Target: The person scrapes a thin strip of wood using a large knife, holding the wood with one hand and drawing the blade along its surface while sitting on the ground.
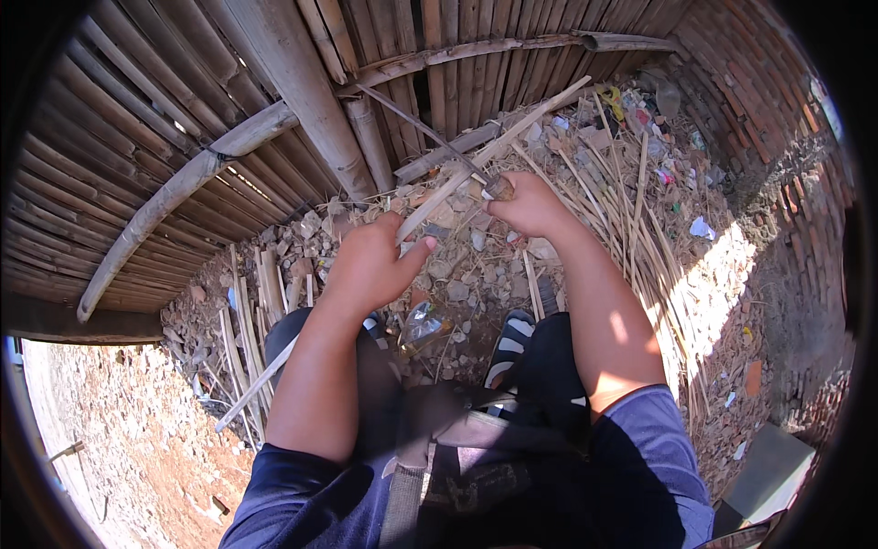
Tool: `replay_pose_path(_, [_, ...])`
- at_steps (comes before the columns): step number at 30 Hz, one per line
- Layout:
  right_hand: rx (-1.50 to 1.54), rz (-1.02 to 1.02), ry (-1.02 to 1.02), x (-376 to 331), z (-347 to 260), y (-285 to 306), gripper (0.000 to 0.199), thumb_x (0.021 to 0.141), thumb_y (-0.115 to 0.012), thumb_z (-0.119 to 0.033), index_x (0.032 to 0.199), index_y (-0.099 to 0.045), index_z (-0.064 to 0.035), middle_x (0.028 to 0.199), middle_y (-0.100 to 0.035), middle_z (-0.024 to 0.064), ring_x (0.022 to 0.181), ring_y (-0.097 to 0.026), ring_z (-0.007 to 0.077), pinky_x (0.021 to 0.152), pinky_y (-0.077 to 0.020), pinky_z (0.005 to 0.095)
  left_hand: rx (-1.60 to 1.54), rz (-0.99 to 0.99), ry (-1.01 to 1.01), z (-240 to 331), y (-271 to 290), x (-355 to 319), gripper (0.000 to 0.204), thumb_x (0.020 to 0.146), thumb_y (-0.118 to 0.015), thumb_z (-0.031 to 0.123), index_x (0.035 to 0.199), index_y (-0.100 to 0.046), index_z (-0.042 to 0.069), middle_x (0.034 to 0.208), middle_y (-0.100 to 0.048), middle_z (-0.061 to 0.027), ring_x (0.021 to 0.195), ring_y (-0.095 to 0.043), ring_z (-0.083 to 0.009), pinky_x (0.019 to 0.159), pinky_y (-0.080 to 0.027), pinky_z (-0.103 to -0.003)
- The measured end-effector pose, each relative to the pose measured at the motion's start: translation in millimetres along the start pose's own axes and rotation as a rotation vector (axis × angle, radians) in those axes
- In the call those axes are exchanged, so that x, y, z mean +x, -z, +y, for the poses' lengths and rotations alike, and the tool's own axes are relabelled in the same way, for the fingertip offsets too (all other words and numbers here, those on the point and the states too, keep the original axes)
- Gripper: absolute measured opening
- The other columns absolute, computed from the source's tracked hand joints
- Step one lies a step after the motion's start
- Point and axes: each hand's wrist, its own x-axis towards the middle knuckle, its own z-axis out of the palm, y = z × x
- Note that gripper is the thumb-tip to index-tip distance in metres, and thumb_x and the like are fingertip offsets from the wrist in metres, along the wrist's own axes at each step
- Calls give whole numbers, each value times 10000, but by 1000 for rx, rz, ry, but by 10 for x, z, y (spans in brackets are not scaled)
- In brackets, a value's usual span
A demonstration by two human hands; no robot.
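Observation:
A long pale bamboo strip (512, 128) runs slantwise from the lower left by my knee up to the right, across the rubble. My left hand (370, 265) is closed round the strip near its middle, thumb pointing right. Further up, my right hand (529, 206) grips a wooden tool handle (498, 188) right at the strip. A thin dark blade (416, 123) reaches from the handle up to the left, crossing the strip. Both forearms come up from the lower edge over my dark trousers.
A bamboo pole wall (229, 137) stands ahead and to the left, a brick wall (768, 101) to the right. Stones and litter cover the ground, with loose bamboo strips (640, 210) on the right and more (251, 293) on the left. My sandalled foot (508, 343) and a crushed clear bottle (422, 325) lie below my hands.

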Motion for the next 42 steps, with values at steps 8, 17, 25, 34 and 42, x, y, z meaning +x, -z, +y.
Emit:
replay_pose_path(8, [-262,13,44,-114,-129,51,445,823,-751,-303,1183,-721,-42,1052,-736,242,1030,-709,391,916,-551,456,11,-65,16,58,34,14,498,910,-740,459,1041,-682,-18,803,-699,-226,810,-713,-430,748,-540,-500])
replay_pose_path(17, [-340,174,288,-101,-67,-143,372,845,-769,-244,1157,-726,-47,949,-751,195,886,-739,312,819,-562,424,19,-39,8,-22,26,5,470,907,-741,458,1028,-692,6,796,-695,-226,801,-713,-419,739,-538,-498])
replay_pose_path(25, [-49,198,20,136,393,209,553,799,-751,-275,1280,-672,-15,897,-735,219,813,-735,334,742,-570,436,43,-13,-77,20,118,-16,503,906,-740,469,956,-667,-26,725,-695,-219,752,-719,-430,710,-553,-510])
replay_pose_path(34, [-443,62,304,-228,-218,-34,444,804,-757,-283,1179,-721,-46,897,-731,213,881,-733,367,788,-574,475,-56,-24,36,0,44,3,468,913,-754,458,995,-670,5,805,-681,-212,773,-693,-407,720,-529,-477])
replay_pose_path(42, [2,52,-131,2,114,173,434,801,-758,-260,1174,-723,-42,986,-738,229,951,-714,401,870,-563,480,-3,-40,1,-1,103,-13,475,911,-758,463,994,-665,5,790,-667,-197,777,-687,-394,712,-518,-473])
